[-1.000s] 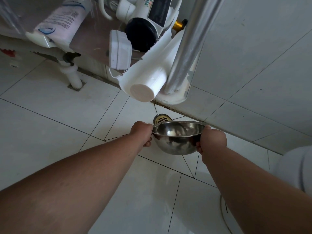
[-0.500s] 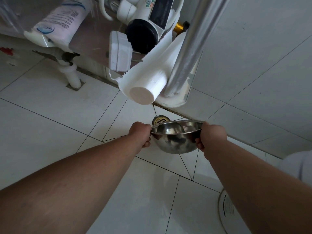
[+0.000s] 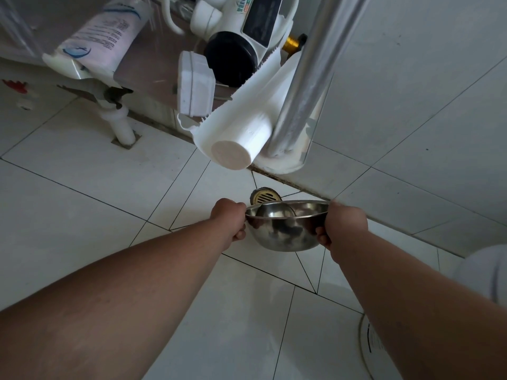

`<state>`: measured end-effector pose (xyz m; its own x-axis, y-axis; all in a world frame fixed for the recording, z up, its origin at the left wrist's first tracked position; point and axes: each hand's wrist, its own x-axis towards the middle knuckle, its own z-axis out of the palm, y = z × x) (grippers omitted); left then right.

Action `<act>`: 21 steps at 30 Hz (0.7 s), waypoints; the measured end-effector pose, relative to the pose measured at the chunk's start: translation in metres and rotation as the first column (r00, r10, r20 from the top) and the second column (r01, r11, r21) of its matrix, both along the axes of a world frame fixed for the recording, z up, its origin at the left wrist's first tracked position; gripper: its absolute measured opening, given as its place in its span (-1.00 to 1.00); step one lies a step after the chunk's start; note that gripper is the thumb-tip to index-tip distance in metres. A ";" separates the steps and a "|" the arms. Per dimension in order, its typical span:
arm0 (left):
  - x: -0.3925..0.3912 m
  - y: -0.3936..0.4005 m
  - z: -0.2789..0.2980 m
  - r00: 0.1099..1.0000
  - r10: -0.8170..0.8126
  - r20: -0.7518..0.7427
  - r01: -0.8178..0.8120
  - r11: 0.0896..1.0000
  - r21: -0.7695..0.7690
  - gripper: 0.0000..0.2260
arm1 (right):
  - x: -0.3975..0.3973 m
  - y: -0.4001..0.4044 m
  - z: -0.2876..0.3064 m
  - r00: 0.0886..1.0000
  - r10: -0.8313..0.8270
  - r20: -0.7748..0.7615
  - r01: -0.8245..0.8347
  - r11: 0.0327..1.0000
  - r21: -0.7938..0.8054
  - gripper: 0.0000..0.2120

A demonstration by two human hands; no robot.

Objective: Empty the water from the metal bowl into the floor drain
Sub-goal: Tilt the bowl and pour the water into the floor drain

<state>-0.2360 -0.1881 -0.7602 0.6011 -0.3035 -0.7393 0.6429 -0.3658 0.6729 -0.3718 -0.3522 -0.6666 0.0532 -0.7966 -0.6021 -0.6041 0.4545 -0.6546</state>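
The metal bowl [image 3: 286, 229] has tipped further forward since a second ago, its far rim dropping toward the floor drain [image 3: 264, 196] just beyond the grip, left hand [image 3: 229, 218] and right hand [image 3: 346, 224] clamped on opposite rim edges to steady the pour.

Two hands: left [image 3: 229, 219], right [image 3: 346, 229]. One bowl [image 3: 285, 230] between them, one drain [image 3: 265, 197] just beyond.

At the upper left of your frame, the white tube [image 3: 103, 37] carries a blue swirl logo and lines of small print, too blurred to read. The white appliance [image 3: 247, 15] at top centre bears green characters, also illegible.
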 end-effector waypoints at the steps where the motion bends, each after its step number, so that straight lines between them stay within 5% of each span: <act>1: 0.000 0.000 0.000 1.000 0.003 -0.003 -0.003 1.000 0.000 -0.78 | 0.000 0.000 0.000 1.000 0.000 0.001 0.000 1.000 0.002 -0.75; 21: 0.002 -0.001 -0.001 0.995 0.060 -0.083 -0.057 0.998 0.032 -0.75 | 0.010 0.006 0.004 1.000 0.013 0.015 -0.013 1.000 0.014 -0.68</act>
